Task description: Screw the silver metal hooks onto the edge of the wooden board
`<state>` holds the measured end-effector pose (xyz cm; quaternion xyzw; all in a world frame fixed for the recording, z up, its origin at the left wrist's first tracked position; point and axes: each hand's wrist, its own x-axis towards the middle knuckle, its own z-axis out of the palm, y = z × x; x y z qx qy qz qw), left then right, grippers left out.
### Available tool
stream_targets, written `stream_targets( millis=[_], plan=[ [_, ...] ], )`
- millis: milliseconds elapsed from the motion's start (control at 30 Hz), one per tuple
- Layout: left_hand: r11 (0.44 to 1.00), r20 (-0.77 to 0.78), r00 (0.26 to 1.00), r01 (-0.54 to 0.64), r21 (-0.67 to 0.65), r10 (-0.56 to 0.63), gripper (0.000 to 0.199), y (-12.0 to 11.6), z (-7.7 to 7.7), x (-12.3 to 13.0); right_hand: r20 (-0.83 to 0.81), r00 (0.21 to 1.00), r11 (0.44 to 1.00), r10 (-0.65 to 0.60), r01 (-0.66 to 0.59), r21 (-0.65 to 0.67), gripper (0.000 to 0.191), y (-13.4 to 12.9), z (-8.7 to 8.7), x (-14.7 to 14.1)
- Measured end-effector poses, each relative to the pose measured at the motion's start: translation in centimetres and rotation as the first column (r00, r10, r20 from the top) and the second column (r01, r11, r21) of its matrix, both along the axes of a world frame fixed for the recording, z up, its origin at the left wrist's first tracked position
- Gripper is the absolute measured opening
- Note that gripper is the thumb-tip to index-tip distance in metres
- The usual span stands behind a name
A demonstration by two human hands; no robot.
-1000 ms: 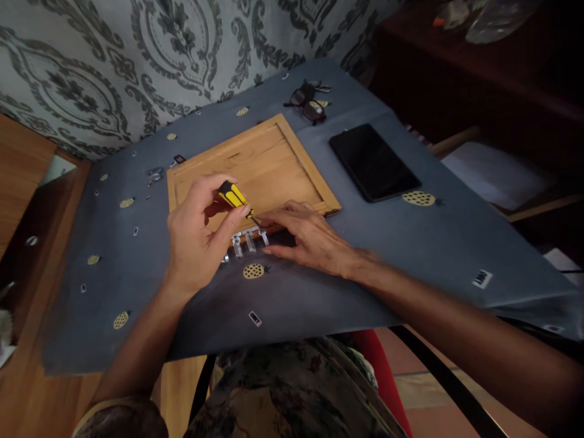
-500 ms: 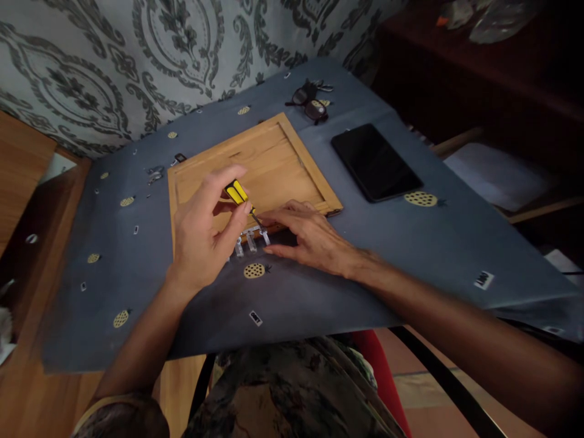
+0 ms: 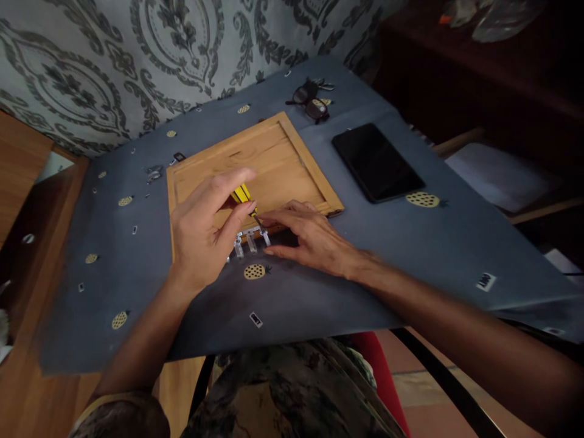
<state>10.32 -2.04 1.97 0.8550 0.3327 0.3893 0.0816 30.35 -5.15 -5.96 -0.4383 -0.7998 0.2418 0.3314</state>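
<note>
My left hand [image 3: 201,234] is closed around the yellow and black handle of a screwdriver [image 3: 241,193], its thumb and fingers on the handle. The screwdriver's shaft slants down to a small hook on a metal rack [image 3: 250,242] with several hooks. That rack lies along the near edge of a framed wooden board [image 3: 255,161]. My right hand [image 3: 305,237] pinches at the rightmost hook, its index finger by the screwdriver tip and its thumb below. What exactly its fingertips grip is partly hidden.
A black tablet [image 3: 378,162] lies right of the board. Behind it are glasses [image 3: 314,108] with keys [image 3: 323,84]. Small metal pieces [image 3: 154,174] lie at the left, and a dark clip [image 3: 179,157] sits near the board's back left corner.
My left hand and the screwdriver handle have turned slightly, the fingers reaching a little further right over the handle. My right hand stays at the hook.
</note>
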Motion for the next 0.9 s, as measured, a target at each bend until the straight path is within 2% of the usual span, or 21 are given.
stream_targets(
  millis=[167,433,667,900],
  plan=[
    [1.0,-0.015,1.0,0.026,-0.002,-0.026,0.031,0.5,0.4,-0.1,0.003,1.0,1.0,0.002,-0.002,0.008,0.053,0.1,0.0,0.0],
    [0.972,0.039,0.978,0.21,-0.107,-0.207,0.032,2.1,1.0,-0.1,-0.015,1.0,1.0,-0.009,0.009,0.009,0.049,0.0,0.0,0.0],
    [0.916,0.024,0.943,0.328,-0.23,-0.331,0.029,4.3,1.8,-0.2,-0.02,1.0,1.0,-0.009,0.009,0.011,0.046,0.0,-0.1,0.0],
    [0.858,0.009,0.907,0.4,-0.321,-0.42,0.026,4.7,2.5,-0.3,-0.024,1.0,1.0,-0.011,0.01,-0.017,0.049,0.0,0.0,0.0]
  ],
)
